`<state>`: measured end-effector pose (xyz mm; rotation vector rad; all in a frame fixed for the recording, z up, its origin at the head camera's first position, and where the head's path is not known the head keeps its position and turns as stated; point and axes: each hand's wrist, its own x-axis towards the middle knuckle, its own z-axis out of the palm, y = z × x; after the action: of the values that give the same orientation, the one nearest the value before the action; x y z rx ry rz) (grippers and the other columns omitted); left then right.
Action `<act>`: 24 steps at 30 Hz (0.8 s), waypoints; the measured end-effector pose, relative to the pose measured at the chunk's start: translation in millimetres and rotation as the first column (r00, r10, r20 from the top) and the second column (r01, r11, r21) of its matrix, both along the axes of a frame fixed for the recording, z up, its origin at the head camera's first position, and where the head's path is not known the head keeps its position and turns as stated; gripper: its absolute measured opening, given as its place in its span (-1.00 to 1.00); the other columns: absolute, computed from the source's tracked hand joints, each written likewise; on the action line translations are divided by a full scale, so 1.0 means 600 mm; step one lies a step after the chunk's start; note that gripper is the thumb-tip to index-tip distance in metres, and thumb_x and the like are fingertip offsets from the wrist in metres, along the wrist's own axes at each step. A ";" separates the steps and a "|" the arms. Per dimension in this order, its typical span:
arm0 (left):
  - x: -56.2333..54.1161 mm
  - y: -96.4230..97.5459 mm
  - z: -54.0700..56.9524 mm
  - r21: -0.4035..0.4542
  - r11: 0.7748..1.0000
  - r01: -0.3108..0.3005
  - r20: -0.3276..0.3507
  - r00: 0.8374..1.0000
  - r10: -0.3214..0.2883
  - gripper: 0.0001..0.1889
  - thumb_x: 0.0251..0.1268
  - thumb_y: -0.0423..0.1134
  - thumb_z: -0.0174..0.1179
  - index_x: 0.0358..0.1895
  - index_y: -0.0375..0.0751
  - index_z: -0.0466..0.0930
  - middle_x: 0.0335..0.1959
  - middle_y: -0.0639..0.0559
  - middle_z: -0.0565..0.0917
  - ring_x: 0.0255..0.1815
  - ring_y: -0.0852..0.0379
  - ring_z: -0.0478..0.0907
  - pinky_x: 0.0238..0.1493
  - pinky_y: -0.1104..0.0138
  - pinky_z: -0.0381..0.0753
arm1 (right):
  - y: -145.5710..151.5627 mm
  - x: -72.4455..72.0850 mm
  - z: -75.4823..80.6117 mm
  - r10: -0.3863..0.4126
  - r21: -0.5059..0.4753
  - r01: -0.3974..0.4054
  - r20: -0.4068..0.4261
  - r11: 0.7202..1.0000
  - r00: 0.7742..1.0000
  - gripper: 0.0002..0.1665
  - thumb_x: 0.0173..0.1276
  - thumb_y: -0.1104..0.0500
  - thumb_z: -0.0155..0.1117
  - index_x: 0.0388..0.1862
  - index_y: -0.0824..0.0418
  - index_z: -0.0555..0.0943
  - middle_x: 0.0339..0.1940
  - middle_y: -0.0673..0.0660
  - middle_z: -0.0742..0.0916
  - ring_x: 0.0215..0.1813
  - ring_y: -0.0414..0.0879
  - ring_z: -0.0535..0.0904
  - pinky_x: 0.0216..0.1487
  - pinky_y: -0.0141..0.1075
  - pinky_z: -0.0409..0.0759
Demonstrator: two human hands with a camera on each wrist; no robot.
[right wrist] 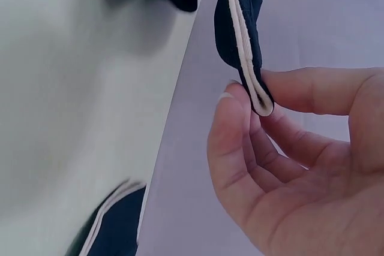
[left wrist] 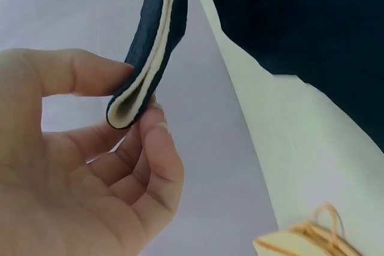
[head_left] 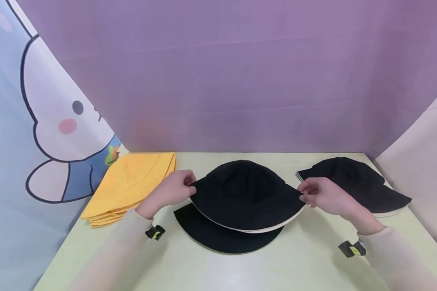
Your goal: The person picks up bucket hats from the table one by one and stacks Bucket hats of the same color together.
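Note:
A black bucket hat [head_left: 247, 194] with a pale lining hangs folded flat between my two hands. My left hand [head_left: 172, 188] pinches the left end of its brim, and my right hand [head_left: 326, 195] pinches the right end. Both wrist views show the folded brim [left wrist: 157, 52] between thumb and fingers, cream lining inside the fold. Directly below, another black hat [head_left: 225, 240] lies on the table, mostly hidden by the held one. A third black hat [head_left: 355, 182], folded flat, rests on the table behind my right hand.
Several yellow hats [head_left: 131, 182] lie stacked and folded at the left of the pale table [head_left: 233, 273]. A purple cloth [head_left: 247, 81] hangs along the back edge. Cloth with a cartoon figure [head_left: 69, 121] hangs at the left, pale cloth [head_left: 429, 169] at the right.

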<state>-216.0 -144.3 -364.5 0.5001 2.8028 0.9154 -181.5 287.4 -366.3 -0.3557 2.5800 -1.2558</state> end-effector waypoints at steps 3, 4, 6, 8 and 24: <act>0.012 -0.023 -0.004 -0.006 1.000 -0.006 0.019 1.000 0.006 -0.95 0.22 -0.31 0.20 -0.30 -0.17 0.54 -0.46 0.01 0.48 -0.40 0.06 0.43 -0.35 0.22 0.40 | -0.019 0.002 0.001 0.020 -0.006 -0.020 0.000 1.000 1.000 -0.78 0.30 0.46 0.21 -0.07 0.42 0.58 -0.30 0.15 0.69 -0.25 -0.05 0.68 -0.28 -0.28 0.64; 0.016 -0.030 -0.005 -0.005 1.000 -0.006 0.027 1.000 0.007 -0.94 0.22 -0.31 0.21 -0.30 -0.18 0.53 -0.47 0.01 0.47 -0.41 0.06 0.42 -0.37 0.23 0.39 | -0.025 0.002 0.002 0.024 -0.004 -0.024 -0.005 1.000 1.000 -0.78 0.30 0.46 0.22 -0.07 0.41 0.58 -0.30 0.15 0.69 -0.26 -0.06 0.67 -0.29 -0.29 0.63; 0.024 -0.041 -0.007 0.003 1.000 -0.011 0.042 0.999 0.011 -0.93 0.21 -0.30 0.21 -0.29 -0.19 0.52 -0.47 0.01 0.45 -0.43 0.06 0.41 -0.38 0.23 0.38 | -0.035 0.003 0.002 0.035 0.005 -0.035 -0.015 0.999 0.999 -0.79 0.29 0.44 0.25 -0.08 0.39 0.59 -0.31 0.14 0.68 -0.29 -0.05 0.65 -0.30 -0.30 0.62; 0.032 -0.051 -0.010 0.012 1.000 -0.021 0.050 0.999 0.020 -0.92 0.20 -0.30 0.21 -0.29 -0.19 0.51 -0.48 0.01 0.45 -0.45 0.07 0.40 -0.39 0.24 0.38 | -0.044 0.005 0.001 0.050 0.015 -0.049 -0.023 0.999 0.999 -0.79 0.29 0.41 0.28 -0.09 0.37 0.59 -0.33 0.12 0.67 -0.33 -0.05 0.64 -0.32 -0.30 0.61; 0.050 -0.074 -0.102 0.018 1.000 0.003 0.054 0.999 -0.004 -0.90 0.04 -0.37 0.22 -0.39 -0.10 0.54 -0.54 0.11 0.45 -0.49 0.15 0.40 -0.40 0.26 0.38 | -0.059 0.012 -0.076 0.103 -0.014 -0.102 0.062 0.995 0.993 -0.81 0.22 0.42 0.33 -0.18 0.33 0.58 -0.41 0.10 0.61 -0.42 0.00 0.59 -0.39 -0.29 0.59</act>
<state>-186.0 -189.0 -425.4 0.4751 2.7472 0.9392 -174.5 251.7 -412.2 -0.4375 2.4703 -1.2255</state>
